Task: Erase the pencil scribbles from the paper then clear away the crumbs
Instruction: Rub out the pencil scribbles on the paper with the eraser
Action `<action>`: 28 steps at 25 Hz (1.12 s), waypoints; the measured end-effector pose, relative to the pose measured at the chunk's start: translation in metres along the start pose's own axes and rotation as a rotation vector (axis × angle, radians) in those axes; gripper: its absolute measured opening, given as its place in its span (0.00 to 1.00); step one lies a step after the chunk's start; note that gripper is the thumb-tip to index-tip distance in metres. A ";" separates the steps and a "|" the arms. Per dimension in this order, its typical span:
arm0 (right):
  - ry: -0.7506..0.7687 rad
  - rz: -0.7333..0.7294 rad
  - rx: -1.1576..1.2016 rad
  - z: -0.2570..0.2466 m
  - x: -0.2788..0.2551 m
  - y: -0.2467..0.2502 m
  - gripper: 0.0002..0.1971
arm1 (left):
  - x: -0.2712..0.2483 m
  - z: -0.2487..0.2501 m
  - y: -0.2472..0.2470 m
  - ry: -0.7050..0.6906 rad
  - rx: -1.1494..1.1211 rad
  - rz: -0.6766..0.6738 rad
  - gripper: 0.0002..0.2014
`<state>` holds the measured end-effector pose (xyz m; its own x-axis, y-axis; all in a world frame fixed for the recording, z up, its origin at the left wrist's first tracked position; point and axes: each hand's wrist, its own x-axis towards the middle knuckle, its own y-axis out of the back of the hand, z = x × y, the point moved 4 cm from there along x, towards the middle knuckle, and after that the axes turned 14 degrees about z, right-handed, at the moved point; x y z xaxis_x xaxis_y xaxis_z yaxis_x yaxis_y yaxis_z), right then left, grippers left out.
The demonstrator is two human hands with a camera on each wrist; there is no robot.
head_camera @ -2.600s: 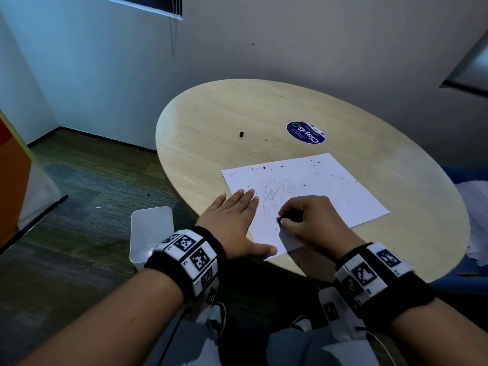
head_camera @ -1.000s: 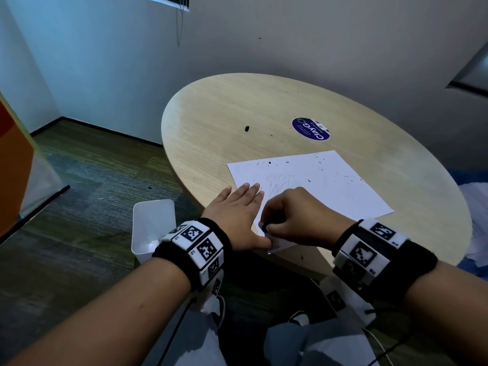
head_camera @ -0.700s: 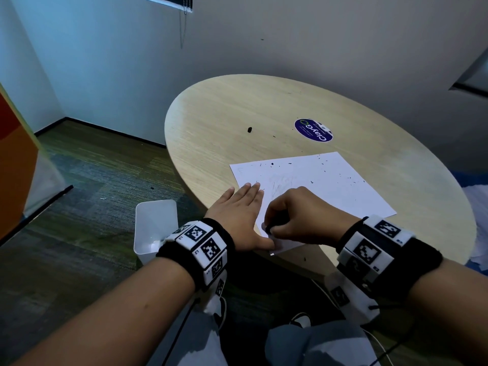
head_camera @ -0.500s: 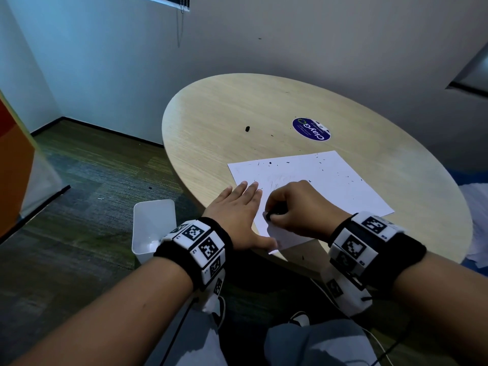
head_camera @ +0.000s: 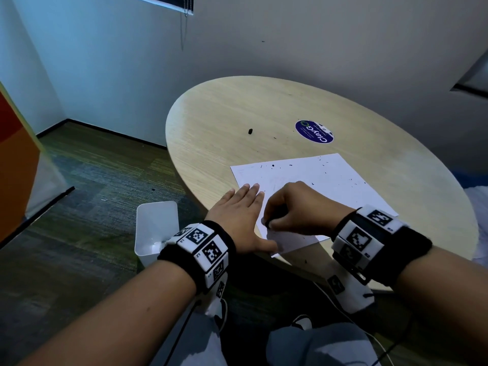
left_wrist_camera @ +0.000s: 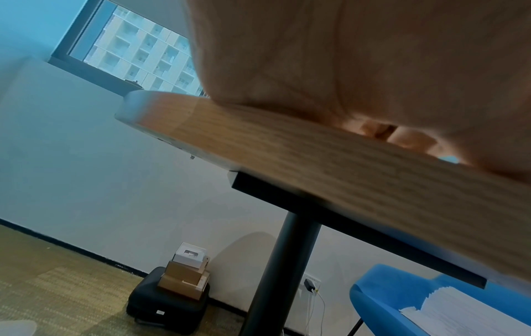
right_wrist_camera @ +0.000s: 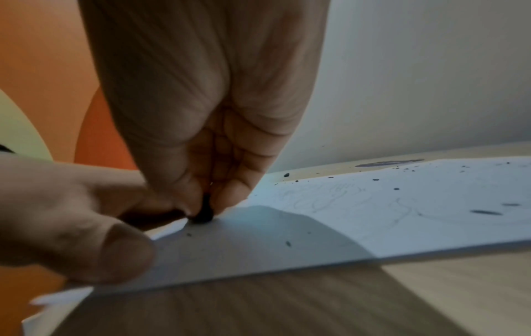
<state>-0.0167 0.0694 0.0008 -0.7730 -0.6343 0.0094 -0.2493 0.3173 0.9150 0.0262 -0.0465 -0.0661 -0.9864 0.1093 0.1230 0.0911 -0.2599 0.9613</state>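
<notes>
A white sheet of paper (head_camera: 330, 178) lies near the front edge of the round wooden table (head_camera: 264, 107). Faint pencil scribbles (right_wrist_camera: 330, 197) show on the paper in the right wrist view, and dark eraser crumbs (head_camera: 327, 167) are scattered over the sheet. My left hand (head_camera: 239, 215) lies flat with straight fingers on the paper's left edge, its thumb (right_wrist_camera: 115, 254) on the near corner. My right hand (head_camera: 293, 210) pinches a small black eraser (right_wrist_camera: 204, 213) and presses its tip onto the paper beside the left hand.
A white plastic bin (head_camera: 155, 228) stands on the carpet left of the table. A round blue sticker (head_camera: 314, 131) and a small black bit (head_camera: 250, 131) lie farther back on the table. A blue chair (left_wrist_camera: 402, 302) with stacked paper stands beyond the table leg (left_wrist_camera: 276, 272).
The dark scribbles of 2.6 s ago have faded to faint lines. My right hand with the eraser has shifted back and forth over the near left part of the sheet. The left hand stayed flat.
</notes>
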 end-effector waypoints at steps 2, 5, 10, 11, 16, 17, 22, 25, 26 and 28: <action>0.016 -0.043 -0.002 -0.005 -0.002 -0.002 0.06 | 0.001 -0.001 -0.001 -0.005 -0.003 0.012 0.59; 0.032 0.133 -0.047 -0.004 0.007 0.001 0.05 | 0.001 -0.001 -0.003 -0.005 -0.010 0.016 0.60; 0.015 -0.051 0.030 -0.011 -0.014 -0.006 0.05 | 0.000 -0.001 -0.001 -0.010 0.008 0.023 0.58; 0.001 -0.052 0.033 -0.009 -0.018 -0.006 0.05 | 0.000 -0.001 -0.001 -0.006 0.010 0.018 0.58; -0.213 0.235 -0.087 0.037 -0.015 0.020 0.06 | -0.002 0.001 0.001 0.013 0.009 -0.016 0.61; -0.228 0.261 -0.067 0.038 -0.016 0.020 0.06 | -0.002 0.001 0.001 0.013 0.008 -0.015 0.61; -0.132 0.157 0.025 0.005 -0.028 -0.004 0.06 | -0.001 0.000 -0.001 0.013 0.020 -0.008 0.59; -0.291 0.263 -0.011 0.034 -0.023 0.014 0.07 | -0.002 0.001 0.001 0.014 0.017 -0.033 0.61; -0.329 0.294 -0.010 0.038 -0.024 0.018 0.07 | -0.002 0.001 0.001 0.013 0.018 -0.035 0.61; -0.280 0.290 -0.009 0.028 -0.028 0.014 0.07 | -0.003 0.002 0.002 0.009 0.021 -0.037 0.60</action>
<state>-0.0145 0.1112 0.0022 -0.9398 -0.3026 0.1590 0.0069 0.4483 0.8939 0.0296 -0.0459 -0.0640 -0.9904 0.1094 0.0850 0.0572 -0.2360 0.9701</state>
